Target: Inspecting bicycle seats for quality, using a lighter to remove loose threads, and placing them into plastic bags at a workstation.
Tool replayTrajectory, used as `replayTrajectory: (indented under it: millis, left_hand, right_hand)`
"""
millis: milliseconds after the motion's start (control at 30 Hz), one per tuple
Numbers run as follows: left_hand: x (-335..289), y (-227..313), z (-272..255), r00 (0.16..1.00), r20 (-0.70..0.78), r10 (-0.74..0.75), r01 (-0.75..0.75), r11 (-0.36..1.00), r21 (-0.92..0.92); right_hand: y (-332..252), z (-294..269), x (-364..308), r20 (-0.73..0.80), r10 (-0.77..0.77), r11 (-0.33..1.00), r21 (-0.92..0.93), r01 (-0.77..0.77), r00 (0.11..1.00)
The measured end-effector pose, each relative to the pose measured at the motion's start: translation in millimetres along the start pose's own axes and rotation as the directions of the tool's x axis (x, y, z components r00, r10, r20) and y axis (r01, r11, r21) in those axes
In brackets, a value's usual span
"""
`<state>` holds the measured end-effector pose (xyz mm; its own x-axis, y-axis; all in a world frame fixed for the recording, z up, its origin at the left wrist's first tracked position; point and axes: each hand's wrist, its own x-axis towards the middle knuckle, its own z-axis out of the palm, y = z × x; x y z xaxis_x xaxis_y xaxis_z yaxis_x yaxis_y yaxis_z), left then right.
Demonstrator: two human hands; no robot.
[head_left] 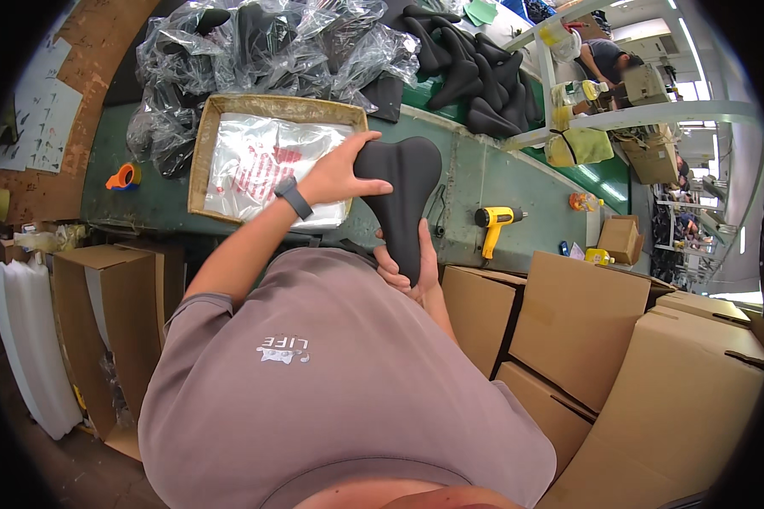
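**Inspector:** Report the hands.

**Assistant:** The left hand [338,174] is closed on the wide rear end of a black saddle [405,199], fingers curled over its edge. A dark watch [294,198] sits on that wrist. The right hand [410,270] grips the narrow nose of the saddle from below, fingers wrapped around it.

**Inspector:** Location of the saddle?

**Assistant:** Held clear of the desk [484,182], in front of the person's chest, wide end up and away, nose pointing down toward the body. It is over the near edge of the desk, just right of the tray [208,140].

**Inspector:** The tray's contents?

**Assistant:** A shallow cardboard tray holding flat clear bags [263,165] with red print.

**Inspector:** Surroundings?

**Assistant:** Behind the tray, a heap of bagged saddles [263,47] in crumpled clear plastic. To its right, a pile of bare saddles [475,72]. A yellow heat gun [495,225] lies on the desk right of the held saddle. An orange tape dispenser [123,177] sits at the desk's left end. Cardboard boxes [586,339] stand stacked on the floor to the right, and more to the left. Another person [607,59] is at a far bench, upper right; what their hands are doing cannot be made out.
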<state>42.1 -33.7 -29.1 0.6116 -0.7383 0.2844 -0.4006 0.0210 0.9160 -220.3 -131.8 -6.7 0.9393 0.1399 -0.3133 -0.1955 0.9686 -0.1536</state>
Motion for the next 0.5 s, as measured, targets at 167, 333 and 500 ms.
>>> replayTrajectory:
  millis: [167,333,500]
  left_hand:
    - [-12,-72,27,0.924,0.12,-0.362,0.381,0.891,-0.245]
    - [-57,-184,62,0.857,-0.189,-0.48,0.498,0.674,0.545]
    - [-107,-250,70,0.74,-0.158,-0.654,0.604,0.543,0.583]
  right_hand:
    - [-7,-9,-24,-0.084,0.053,0.996,-0.063,-0.059,0.995]
    - [-15,-17,-62,-0.213,-0.093,0.896,-0.444,-0.012,0.973]
    - [-5,-46,-93,0.005,-0.818,0.131,-0.972,0.193,0.576]
